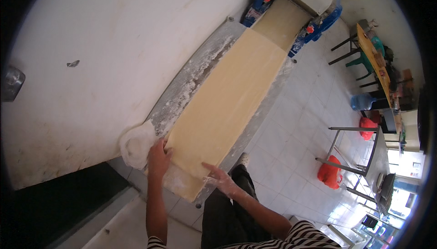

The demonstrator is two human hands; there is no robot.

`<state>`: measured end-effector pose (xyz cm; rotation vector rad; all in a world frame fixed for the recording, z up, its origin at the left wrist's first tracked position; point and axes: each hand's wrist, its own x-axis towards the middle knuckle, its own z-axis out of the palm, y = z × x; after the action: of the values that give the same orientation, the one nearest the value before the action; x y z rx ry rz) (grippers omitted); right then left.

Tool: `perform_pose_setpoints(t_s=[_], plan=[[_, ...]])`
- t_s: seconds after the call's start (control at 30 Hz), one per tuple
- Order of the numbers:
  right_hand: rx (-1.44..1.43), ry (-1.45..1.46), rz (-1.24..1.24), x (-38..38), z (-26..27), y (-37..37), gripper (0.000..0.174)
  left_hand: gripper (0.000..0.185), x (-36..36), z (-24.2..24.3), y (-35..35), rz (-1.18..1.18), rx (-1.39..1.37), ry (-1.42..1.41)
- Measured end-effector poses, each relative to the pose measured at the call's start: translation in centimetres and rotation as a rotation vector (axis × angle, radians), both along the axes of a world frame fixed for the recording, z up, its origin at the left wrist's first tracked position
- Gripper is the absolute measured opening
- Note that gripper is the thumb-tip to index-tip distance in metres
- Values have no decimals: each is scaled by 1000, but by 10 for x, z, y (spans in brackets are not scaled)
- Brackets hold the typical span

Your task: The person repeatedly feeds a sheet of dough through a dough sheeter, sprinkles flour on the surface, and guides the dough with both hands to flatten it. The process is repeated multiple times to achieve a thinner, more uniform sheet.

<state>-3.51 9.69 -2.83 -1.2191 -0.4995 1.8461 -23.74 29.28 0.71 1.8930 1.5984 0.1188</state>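
A long, pale yellow dough sheet (227, 102) lies along a floured metal table (191, 78), running from the rollers of a blue dough sheeter (293, 20). At the near end the sheet lies in layers, with a lower dough layer (182, 184) showing past the upper one's edge. My left hand (159, 156) has its fingertips at the upper layer's left corner, beside a white plastic bag (136, 144). My right hand (220, 179), dusted with flour, is at the right corner, its index finger stretched over the dough and its other fingers bent near the edge.
A white wall (102, 44) runs along the table's left side. On the right, a tiled floor (293, 119) leads to a metal table (377, 156), red plastic bags (330, 173), a water jug (362, 102) and a wooden table (375, 62). A dark opening (68, 197) is at lower left.
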Motion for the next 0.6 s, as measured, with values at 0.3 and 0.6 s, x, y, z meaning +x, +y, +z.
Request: perform_pose_setpoints(t_s=[0.3, 0.6], plan=[[13, 93, 36, -19, -3, -17, 73, 19, -29, 9, -13, 82, -117, -112], [-15, 148, 220, -28, 3, -25, 75, 21, -57, 0, -28, 223, -131, -152]])
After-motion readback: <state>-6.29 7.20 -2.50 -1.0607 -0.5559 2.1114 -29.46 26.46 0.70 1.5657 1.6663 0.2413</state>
